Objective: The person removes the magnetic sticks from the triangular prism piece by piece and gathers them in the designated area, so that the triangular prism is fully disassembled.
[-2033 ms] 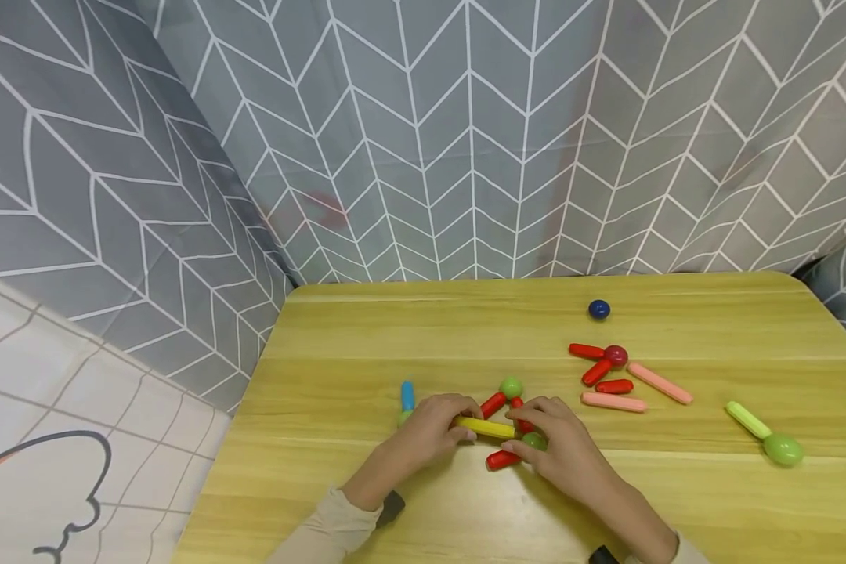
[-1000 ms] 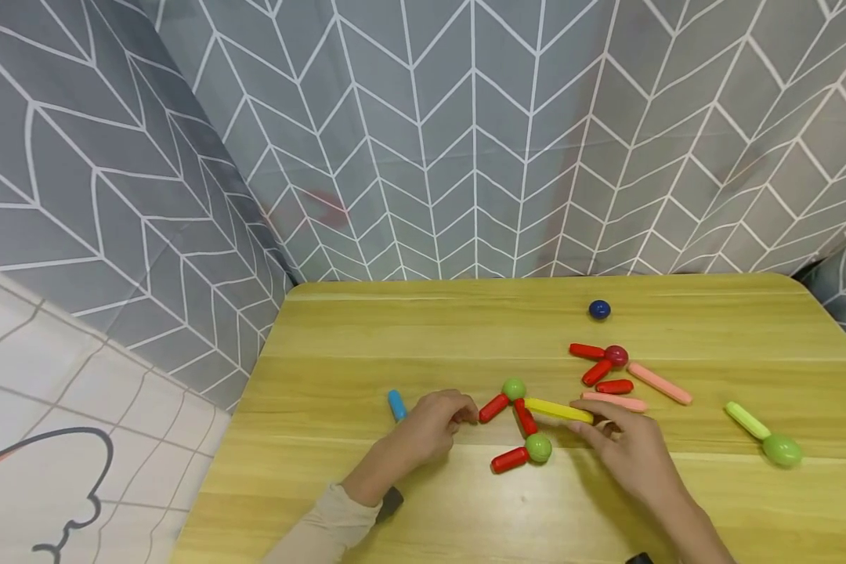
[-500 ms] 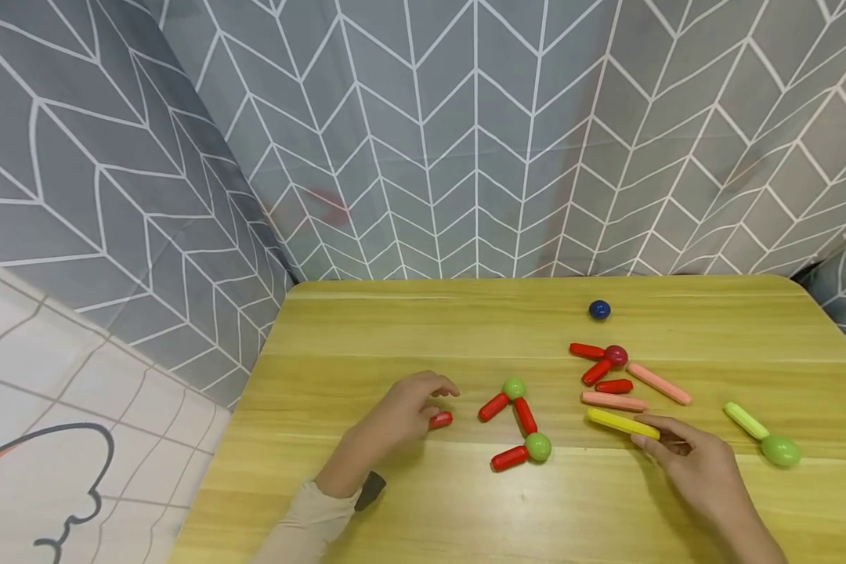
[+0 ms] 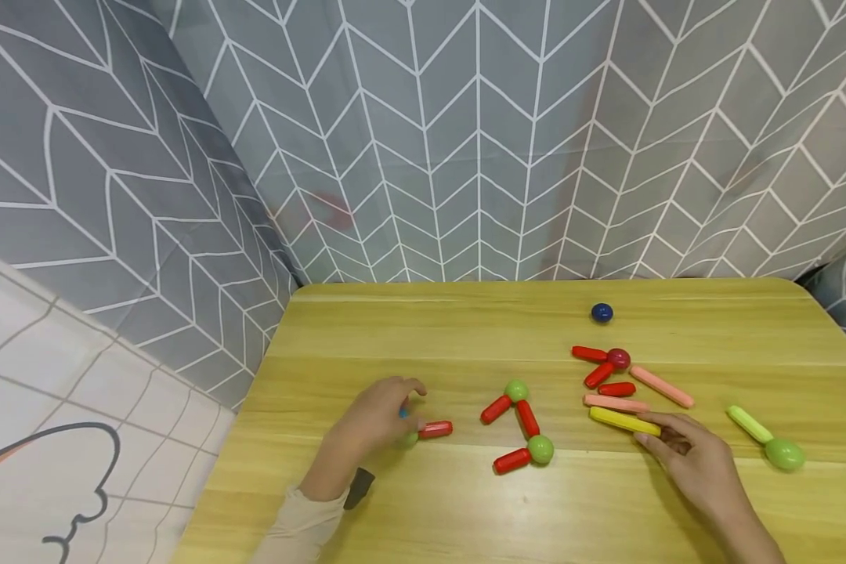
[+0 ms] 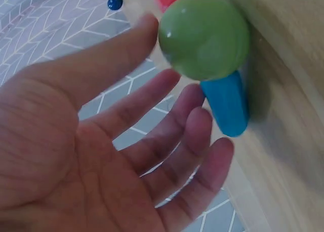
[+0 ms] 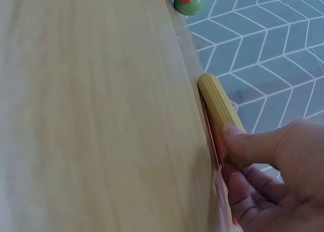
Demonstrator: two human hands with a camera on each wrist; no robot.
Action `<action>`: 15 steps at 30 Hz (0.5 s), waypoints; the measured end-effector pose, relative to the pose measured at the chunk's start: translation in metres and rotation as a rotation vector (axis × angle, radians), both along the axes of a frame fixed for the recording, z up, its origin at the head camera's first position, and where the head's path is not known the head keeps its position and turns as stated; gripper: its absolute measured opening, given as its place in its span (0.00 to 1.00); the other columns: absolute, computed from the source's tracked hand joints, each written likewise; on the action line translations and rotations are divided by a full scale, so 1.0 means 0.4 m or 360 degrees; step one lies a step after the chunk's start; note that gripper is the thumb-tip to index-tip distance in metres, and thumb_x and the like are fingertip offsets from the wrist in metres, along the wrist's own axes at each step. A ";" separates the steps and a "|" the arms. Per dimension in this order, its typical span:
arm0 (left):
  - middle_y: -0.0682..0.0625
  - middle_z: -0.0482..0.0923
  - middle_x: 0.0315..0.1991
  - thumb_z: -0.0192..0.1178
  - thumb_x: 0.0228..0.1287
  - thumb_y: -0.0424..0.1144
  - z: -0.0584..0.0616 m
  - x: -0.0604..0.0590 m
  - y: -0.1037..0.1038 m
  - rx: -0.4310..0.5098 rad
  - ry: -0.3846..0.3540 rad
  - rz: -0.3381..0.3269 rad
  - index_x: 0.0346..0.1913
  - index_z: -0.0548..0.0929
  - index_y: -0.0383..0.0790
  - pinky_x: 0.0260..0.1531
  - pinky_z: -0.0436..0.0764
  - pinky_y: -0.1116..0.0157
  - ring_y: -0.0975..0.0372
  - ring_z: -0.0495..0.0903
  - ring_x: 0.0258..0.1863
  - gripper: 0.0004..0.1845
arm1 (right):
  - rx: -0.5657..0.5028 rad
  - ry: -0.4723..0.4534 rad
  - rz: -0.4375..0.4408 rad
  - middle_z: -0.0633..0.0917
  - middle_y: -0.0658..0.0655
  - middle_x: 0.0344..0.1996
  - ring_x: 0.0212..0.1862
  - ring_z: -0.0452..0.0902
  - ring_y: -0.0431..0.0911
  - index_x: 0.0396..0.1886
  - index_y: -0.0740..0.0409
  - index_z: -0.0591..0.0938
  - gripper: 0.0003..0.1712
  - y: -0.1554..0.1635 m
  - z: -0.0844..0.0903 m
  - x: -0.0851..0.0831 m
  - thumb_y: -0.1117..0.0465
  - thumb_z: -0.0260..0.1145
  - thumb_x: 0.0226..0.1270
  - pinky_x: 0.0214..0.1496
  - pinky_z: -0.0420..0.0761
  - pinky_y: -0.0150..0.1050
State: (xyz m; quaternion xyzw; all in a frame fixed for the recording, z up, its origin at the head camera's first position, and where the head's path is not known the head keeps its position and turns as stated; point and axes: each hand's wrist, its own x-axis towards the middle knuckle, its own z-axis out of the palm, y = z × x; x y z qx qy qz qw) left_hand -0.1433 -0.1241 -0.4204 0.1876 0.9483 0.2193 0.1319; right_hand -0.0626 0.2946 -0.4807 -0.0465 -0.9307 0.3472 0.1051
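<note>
Yellow stick (image 4: 624,421) now beside pink stick (image 4: 615,403)

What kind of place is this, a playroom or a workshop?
Probably a small play or craft corner at home: a low wooden table strewn with toy pieces such as a yellow stick and a blue ball, closed in by a patterned grey curtain.

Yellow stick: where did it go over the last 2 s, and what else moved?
The right hand carried the yellow stick from between both hands rightward, laying it beside the pink sticks, fingers still on it. The left hand let go and slid left; it now hovers open over a green ball with blue stick and red stick. The red-and-green zigzag and table stayed.
</note>
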 end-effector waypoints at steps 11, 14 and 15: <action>0.49 0.78 0.40 0.79 0.50 0.44 0.009 0.004 -0.005 -0.0023 -0.0141 -0.0001 0.57 0.81 0.43 0.44 0.76 0.56 0.59 0.73 0.39 0.30 | 0.0025 0.0128 0.0059 0.80 0.49 0.29 0.29 0.67 0.28 0.47 0.57 0.88 0.16 0.001 -0.020 -0.020 0.66 0.76 0.58 0.28 0.70 0.26; 0.49 0.79 0.42 0.79 0.50 0.43 0.005 0.001 -0.003 -0.0014 -0.0115 -0.0029 0.56 0.81 0.44 0.46 0.77 0.57 0.60 0.74 0.40 0.30 | 0.0018 0.0164 0.0077 0.80 0.49 0.29 0.29 0.67 0.28 0.46 0.56 0.89 0.16 0.001 -0.023 -0.025 0.68 0.76 0.56 0.27 0.69 0.26; 0.49 0.80 0.43 0.79 0.50 0.43 0.003 0.000 -0.001 -0.0010 -0.0104 -0.0041 0.57 0.81 0.44 0.47 0.78 0.57 0.60 0.74 0.40 0.29 | 0.0026 0.0161 0.0076 0.81 0.49 0.30 0.29 0.67 0.28 0.46 0.56 0.89 0.16 0.001 -0.023 -0.027 0.67 0.77 0.56 0.27 0.69 0.26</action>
